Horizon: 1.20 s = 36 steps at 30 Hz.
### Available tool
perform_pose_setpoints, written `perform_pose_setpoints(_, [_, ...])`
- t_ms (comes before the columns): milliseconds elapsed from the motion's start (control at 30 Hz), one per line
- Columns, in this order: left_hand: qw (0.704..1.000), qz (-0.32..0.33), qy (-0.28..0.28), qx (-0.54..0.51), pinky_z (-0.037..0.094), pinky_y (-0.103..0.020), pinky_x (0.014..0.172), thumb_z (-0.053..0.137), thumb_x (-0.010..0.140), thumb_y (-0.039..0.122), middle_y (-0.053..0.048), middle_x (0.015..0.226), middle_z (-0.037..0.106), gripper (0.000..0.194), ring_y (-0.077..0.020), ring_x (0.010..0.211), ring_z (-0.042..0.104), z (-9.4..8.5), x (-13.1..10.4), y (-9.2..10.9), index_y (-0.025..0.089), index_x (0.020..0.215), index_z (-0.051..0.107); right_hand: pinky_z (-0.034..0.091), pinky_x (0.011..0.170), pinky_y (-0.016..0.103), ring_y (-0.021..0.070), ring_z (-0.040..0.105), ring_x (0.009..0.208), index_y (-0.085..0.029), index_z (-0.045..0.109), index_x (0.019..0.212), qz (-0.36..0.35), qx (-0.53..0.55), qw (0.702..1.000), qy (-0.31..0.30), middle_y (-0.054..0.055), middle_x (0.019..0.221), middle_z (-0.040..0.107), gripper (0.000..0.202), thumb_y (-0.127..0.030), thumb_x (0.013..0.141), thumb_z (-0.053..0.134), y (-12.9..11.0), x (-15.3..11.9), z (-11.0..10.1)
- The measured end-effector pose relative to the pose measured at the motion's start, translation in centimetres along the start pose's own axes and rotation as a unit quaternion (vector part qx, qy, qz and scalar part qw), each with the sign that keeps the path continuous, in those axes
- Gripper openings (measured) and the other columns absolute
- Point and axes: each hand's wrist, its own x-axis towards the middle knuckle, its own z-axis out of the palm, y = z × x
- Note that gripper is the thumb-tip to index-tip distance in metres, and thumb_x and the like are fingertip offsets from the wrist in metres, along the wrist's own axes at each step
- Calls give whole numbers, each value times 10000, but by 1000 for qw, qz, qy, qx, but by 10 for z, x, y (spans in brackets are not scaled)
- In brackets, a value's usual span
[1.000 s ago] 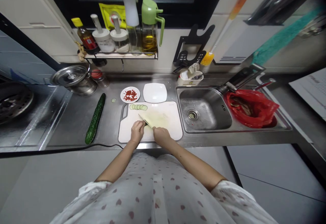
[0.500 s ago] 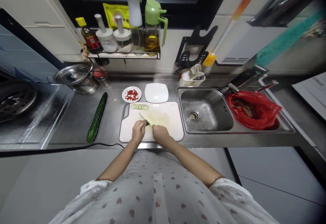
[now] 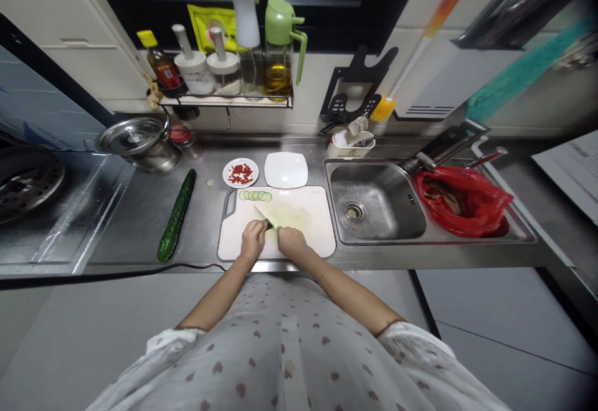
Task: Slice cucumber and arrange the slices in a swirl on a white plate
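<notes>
On the white cutting board (image 3: 322,224), my right hand (image 3: 292,243) is closed around the handle of a knife (image 3: 265,213), whose blade points up and left. My left hand (image 3: 253,238) is closed on a small dark green cucumber piece (image 3: 269,225) beside the blade; the fingers hide most of it. A row of several thin cucumber slices (image 3: 255,196) lies near the board's top left. A whole cucumber (image 3: 176,217) rests on the steel counter, left of the board.
Behind the board are a plate of chopped red pieces (image 3: 240,173) and a white square plate (image 3: 286,170). A sink (image 3: 380,202) with a red bag (image 3: 462,202) is at right, a steel pot (image 3: 140,143) at left, a bottle shelf (image 3: 233,101) above.
The whole view has shifted very slightly. My right hand and the knife handle have moved a little; both hands keep their holds.
</notes>
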Motion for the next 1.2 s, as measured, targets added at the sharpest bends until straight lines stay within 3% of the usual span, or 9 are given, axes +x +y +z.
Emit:
perform_pose_setpoints(267, [1000,-3,0,-4,509,-335,804,461,924,206,-64,884,652,191,-174,890,607,1,-1,0,216,846,635,465,791,290,213,649,966,-134,589,1059,-6,-2,1000,4,135,976,683,271,-94,890,380,12,-9,12])
perform_pose_setpoints(567, [1000,0,0,1,505,-327,793,468,922,206,-64,886,653,181,-176,889,606,0,0,0,219,843,631,469,800,286,211,647,983,-134,595,1066,-5,3,1000,13,128,995,687,285,-82,871,394,6,8,9])
perform_pose_setpoints(867, [1000,-2,6,-2,506,-326,799,479,919,217,-62,885,653,172,-174,893,607,2,-1,-1,219,846,634,472,787,296,220,652,964,-127,602,1056,-9,3,1000,-1,142,992,686,277,-121,896,376,15,0,14])
perform_pose_setpoints(1200, [1000,-10,-2,0,504,-320,805,467,924,223,-63,892,652,187,-170,896,605,0,0,1,212,850,638,468,812,286,213,645,994,-130,599,1073,-7,4,1000,1,138,1019,684,294,-90,882,380,10,12,15])
